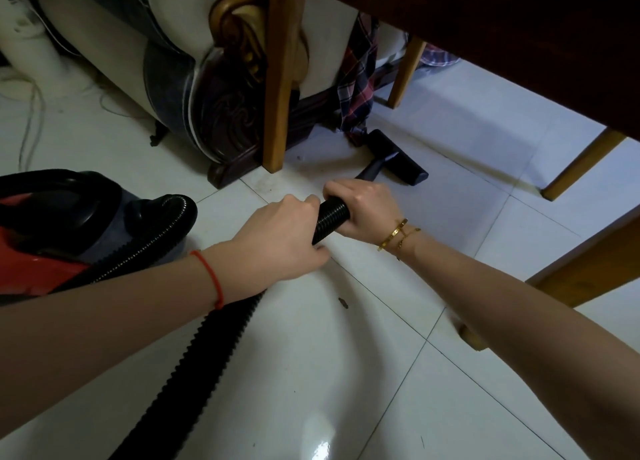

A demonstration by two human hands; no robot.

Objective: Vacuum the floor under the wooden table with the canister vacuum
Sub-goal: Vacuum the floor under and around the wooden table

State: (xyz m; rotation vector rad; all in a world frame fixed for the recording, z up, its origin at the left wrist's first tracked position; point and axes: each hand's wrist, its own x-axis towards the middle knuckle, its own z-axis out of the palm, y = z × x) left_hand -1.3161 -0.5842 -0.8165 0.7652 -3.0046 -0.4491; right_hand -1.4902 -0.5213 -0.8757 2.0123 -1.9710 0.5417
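A red and black canister vacuum (pixel 52 231) sits on the white tile floor (pixel 346 373) at the left. Its black ribbed hose (pixel 207 348) loops from the canister, runs toward me and back up to my hands. My left hand (pixel 273 241) grips the hose just behind my right hand (pixel 363 210), which grips the hose's front end. Ahead of my right hand, the black floor nozzle (pixel 394 158) lies on the tiles under the dark wooden table (pixel 485 37), beside its near left leg (pixel 280 78).
An ornate carved sofa end (pixel 214 89) stands just left of the table leg, with a plaid cloth (pixel 356 78) hanging behind it. More table legs (pixel 585 161) stand at the right. A small dark scrap (pixel 343 303) lies on the tiles. Thin cords (pixel 31 113) trail at far left.
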